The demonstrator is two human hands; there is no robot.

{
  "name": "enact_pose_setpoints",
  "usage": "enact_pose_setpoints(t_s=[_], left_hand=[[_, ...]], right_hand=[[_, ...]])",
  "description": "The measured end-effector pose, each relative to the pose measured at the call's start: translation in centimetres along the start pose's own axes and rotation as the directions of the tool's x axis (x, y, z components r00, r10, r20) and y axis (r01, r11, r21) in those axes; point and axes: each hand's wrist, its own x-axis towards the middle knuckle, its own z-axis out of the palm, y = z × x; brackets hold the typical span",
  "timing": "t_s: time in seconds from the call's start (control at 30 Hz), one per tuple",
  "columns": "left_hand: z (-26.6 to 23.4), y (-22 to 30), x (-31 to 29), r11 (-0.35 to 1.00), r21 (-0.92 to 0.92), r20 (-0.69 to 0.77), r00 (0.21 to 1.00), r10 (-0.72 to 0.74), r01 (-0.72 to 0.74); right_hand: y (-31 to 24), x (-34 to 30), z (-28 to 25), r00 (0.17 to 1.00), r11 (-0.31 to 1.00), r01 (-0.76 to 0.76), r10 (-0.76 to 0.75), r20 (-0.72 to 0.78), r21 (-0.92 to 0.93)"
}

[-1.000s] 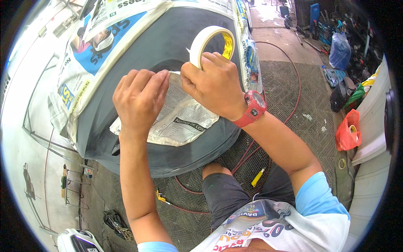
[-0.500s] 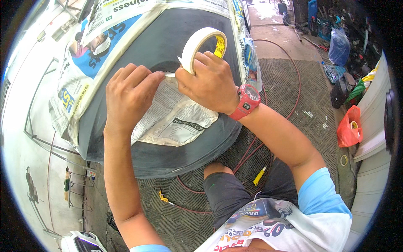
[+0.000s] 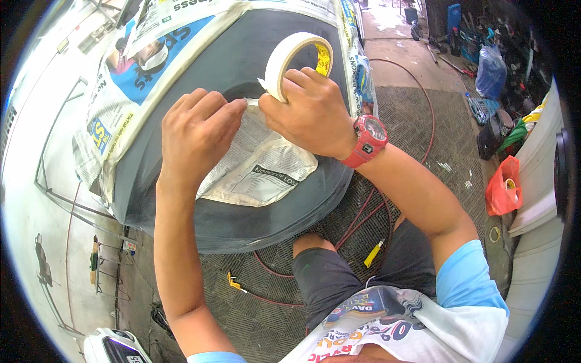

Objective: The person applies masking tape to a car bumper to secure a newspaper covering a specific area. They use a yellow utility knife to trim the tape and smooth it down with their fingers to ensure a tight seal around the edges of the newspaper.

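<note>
A roll of masking tape (image 3: 276, 66) is gripped in my right hand (image 3: 308, 112), which wears a red watch. Closed in a pinch, my left hand (image 3: 198, 134) holds a short strip of tape (image 3: 252, 103) that spans the small gap between my two hands. Both hands hover over the dark grey car body panel (image 3: 266, 224). Right below them, newspaper (image 3: 257, 175) edged with tape covers an opening in that panel. More newspaper (image 3: 160, 60) is taped along the panel's upper and left sides. My fingertips partly hide the strip.
A dark red hose (image 3: 431, 115) curls over the ribbed floor mat (image 3: 454, 151). A yellow-handled tool (image 3: 373, 254) and a yellow air fitting (image 3: 233, 281) lie near my legs. On the right are an orange bag (image 3: 503, 186) and clutter. A metal rack (image 3: 100, 263) stands at left.
Both hands and the tape roll have shifted slightly right. The roll sits a little higher in view, and the short strip stays between the hands.
</note>
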Motion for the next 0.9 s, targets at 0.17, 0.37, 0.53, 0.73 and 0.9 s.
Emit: enact_pose_setpoints(t_s=[0.17,0.37,0.53,0.73,0.9], left_hand=[[0.6,-0.3,-0.4,1.000,0.017,-0.037,0.999,0.019,-0.019],[1.8,-0.3,-1.3,0.996,0.069,-0.123,0.991,0.059,-0.051],[2.5,-0.1,-2.3,0.996,0.087,-0.173,0.984,0.043,-0.028],[2.6,-0.1,-2.6,0.991,0.117,-0.201,0.976,0.083,-0.060],[2.1,-0.2,-2.4,0.989,0.135,-0.149,0.985,0.085,-0.065]], right_hand=[[-0.1,-0.9,0.3,0.997,0.997,-0.075,0.075,-0.010,0.015],[-0.8,-3.6,0.6,0.914,0.858,-0.343,0.399,-0.075,0.382],[-2.6,-1.6,-0.2,0.805,0.639,-0.564,0.568,0.174,0.524],[-1.4,-0.8,0.6,0.905,0.840,-0.396,0.425,0.003,0.372],[-0.7,-0.9,0.8,0.962,0.938,-0.259,0.271,-0.020,0.230]])
